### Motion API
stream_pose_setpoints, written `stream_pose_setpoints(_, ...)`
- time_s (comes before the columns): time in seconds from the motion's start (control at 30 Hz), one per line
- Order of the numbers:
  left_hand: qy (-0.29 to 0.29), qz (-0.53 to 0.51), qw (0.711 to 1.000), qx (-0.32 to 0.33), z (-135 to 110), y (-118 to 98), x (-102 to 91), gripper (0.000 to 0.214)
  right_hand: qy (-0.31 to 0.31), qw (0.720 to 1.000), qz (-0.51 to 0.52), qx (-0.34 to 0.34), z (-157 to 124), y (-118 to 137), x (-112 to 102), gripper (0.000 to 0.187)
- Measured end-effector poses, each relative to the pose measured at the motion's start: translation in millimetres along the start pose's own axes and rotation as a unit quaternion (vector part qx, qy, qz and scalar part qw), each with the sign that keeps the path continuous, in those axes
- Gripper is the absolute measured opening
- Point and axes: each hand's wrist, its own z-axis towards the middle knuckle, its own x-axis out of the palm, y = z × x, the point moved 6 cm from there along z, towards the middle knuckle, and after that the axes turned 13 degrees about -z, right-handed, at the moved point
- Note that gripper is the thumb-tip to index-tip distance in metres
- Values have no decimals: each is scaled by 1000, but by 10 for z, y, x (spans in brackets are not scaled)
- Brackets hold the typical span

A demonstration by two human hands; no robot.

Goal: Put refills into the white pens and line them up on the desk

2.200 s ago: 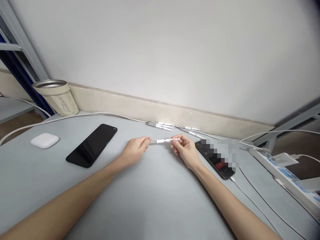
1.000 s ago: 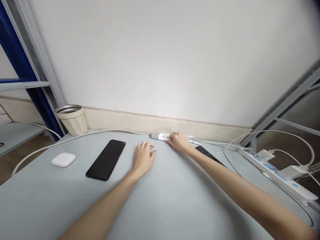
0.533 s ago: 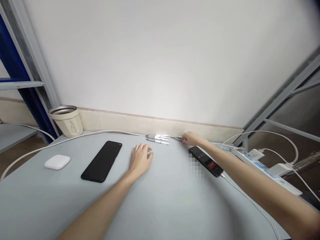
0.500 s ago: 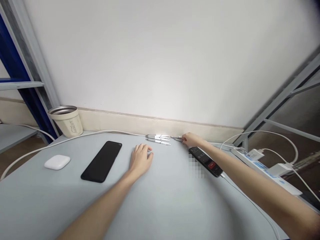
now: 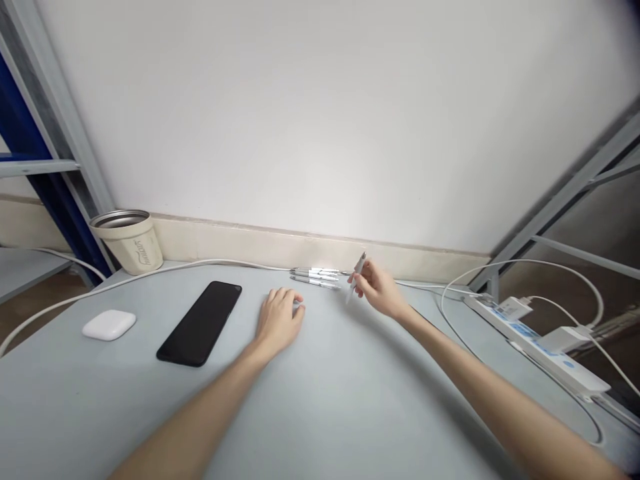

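My right hand (image 5: 381, 291) is raised just above the grey table (image 5: 320, 400) and pinches a white and grey pen (image 5: 356, 273), which stands tilted between its fingers. To its left, a row of similar pens (image 5: 315, 277) lies by the wall. My left hand (image 5: 277, 322) rests palm down on the table with the fingers lightly curled and holds nothing. A black phone (image 5: 200, 322) lies left of that hand.
A white earbud case (image 5: 109, 325) sits at the left, and a cream cup with a metal rim (image 5: 127, 241) stands at the back left. A white cable (image 5: 150, 273) runs along the back edge. A power strip (image 5: 540, 347) with plugs and cables lies at the right.
My right hand has lifted one pen off the table near the wall and drawn it back toward me. The left hand has stayed put. The second phone at the right is now out of sight.
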Motion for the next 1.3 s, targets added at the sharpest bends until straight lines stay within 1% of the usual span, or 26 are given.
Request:
stream_pose_setpoints(0.07,4,0,1000,0,2,-5,3,9,9,1000,20,4,-121,93,105,13)
stream_pose_setpoints(0.13,7,1,1000,1,2,-7,7,9,4,1000,21,19,-199,139,157,12)
stream_pose_setpoints(0.2,7,4,1000,3,4,-3,10,9,-3,1000,18,20,-237,176,166,11)
stream_pose_setpoints(0.3,8,6,1000,4,8,6,17,9,-4,1000,21,2,-259,217,161,13)
stream_pose_setpoints(0.47,11,6,1000,2,10,9,27,10,-18,999,28,6,-283,219,168,15)
stream_pose_setpoints(0.6,6,-8,1000,7,5,-8,18,10,-15,1000,-6,-10,-278,320,190,16)
stream_pose_setpoints(0.7,-1,-45,999,5,0,-19,6,15,22,997,-54,-44,-261,393,302,23)
stream_pose_setpoints(0.8,-1,-84,996,-20,-5,-13,6,29,90,986,-92,-109,-252,423,507,28)
stream_pose_setpoints(0.83,6,-88,996,-22,-7,-20,14,30,107,981,-99,-129,-251,421,569,29)
stream_pose_setpoints(0.87,16,-84,996,-16,-9,-38,25,28,119,977,-104,-143,-251,412,621,29)
stream_pose_setpoints(0.93,44,-61,997,14,-11,-96,57,22,128,974,-108,-151,-249,378,684,28)
stream_pose_setpoints(1.03,69,3,996,56,-14,-166,95,18,114,979,-101,-133,-258,309,695,27)
stream_pose_setpoints(1.13,83,48,993,68,-10,-187,127,20,100,983,-107,-112,-287,242,680,31)
stream_pose_setpoints(1.23,99,77,989,73,-3,-189,166,25,102,982,-120,-109,-313,205,687,36)
stream_pose_setpoints(1.3,111,97,985,87,0,-202,199,28,104,981,-123,-107,-320,191,695,36)
